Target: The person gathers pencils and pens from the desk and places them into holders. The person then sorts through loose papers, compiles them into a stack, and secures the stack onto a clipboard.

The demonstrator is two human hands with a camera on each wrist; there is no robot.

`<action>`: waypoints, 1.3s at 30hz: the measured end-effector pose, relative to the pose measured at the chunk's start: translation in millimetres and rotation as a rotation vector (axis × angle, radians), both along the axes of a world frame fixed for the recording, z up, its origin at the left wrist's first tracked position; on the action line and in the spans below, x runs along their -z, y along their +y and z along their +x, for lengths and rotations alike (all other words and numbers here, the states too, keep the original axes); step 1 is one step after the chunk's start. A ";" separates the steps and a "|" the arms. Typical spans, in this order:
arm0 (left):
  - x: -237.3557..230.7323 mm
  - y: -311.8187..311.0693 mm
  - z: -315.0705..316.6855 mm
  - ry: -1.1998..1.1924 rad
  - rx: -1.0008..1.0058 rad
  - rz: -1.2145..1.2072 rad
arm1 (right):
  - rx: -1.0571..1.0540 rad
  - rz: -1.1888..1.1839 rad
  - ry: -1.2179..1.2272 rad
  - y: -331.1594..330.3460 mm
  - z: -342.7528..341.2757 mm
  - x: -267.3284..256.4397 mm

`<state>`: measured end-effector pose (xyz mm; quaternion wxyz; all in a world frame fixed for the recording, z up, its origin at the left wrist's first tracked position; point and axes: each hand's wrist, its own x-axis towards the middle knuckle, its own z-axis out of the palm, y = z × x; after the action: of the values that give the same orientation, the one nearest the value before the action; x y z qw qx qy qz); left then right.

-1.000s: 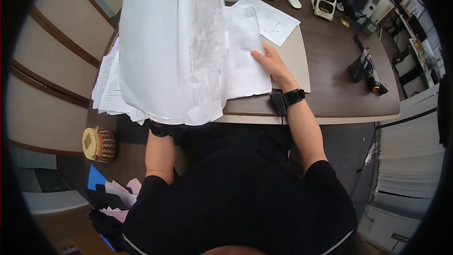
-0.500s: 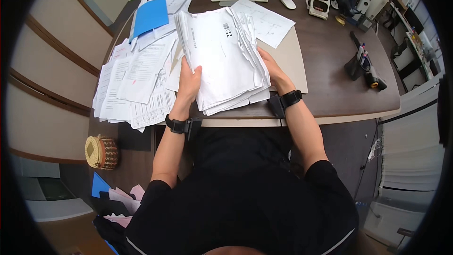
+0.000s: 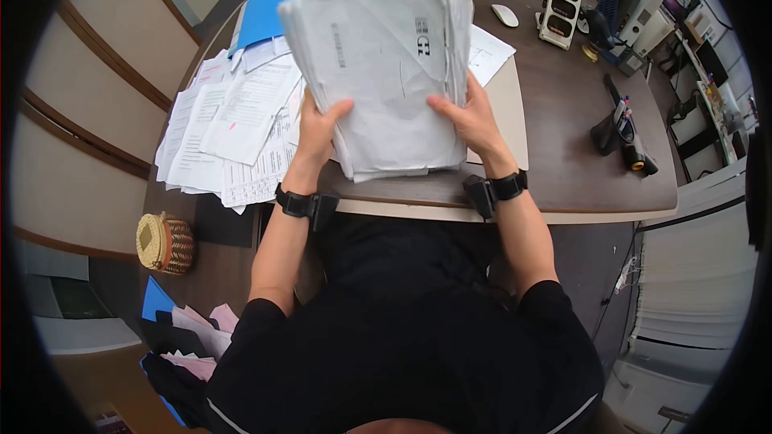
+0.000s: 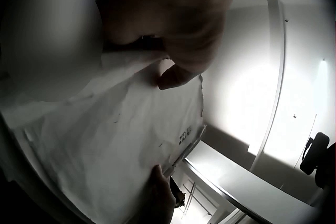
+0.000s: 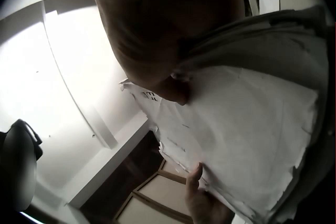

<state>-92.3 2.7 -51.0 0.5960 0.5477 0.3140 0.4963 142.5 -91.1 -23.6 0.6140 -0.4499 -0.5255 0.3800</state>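
Between both hands is a thick stack of white papers (image 3: 382, 72), its uneven edges showing and black print near the upper right of the top sheet. My left hand (image 3: 319, 124) grips the stack's left side, thumb across the top sheet. On the opposite side my right hand (image 3: 474, 116) holds it the same way, thumb pressed on the sheet. The other fingers are hidden behind the stack. The stack tilts up over the desk's front part and overlaps the keyboard and monitor foot. Both thumbs also show on the paper in the right wrist view.
Loose printed sheets (image 3: 233, 120) and a blue folder (image 3: 265, 16) cover the desk's left side. A sheet with a drawing (image 3: 489, 52) lies behind the stack. Farther right are a mouse (image 3: 505, 15), a white three-slot holder (image 3: 560, 12) and a pen cup (image 3: 611, 133). A woven basket (image 3: 165, 243) stands lower left.
Raised pages that hid my left hand came down, uncovering the loose sheets. Since then the stack has risen and tilted up in both hands, and my right thumb has come onto its front.
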 end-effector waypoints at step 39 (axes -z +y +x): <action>8.0 -30.2 -139.8 -0.420 -0.370 0.091 | 0.207 -0.391 -1.340 47.2 -33.7 21.5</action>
<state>-232.1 -27.4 -58.9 0.5221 0.3922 0.2556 0.7129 108.9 -43.9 -45.2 0.0988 -0.7369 -0.6670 0.0481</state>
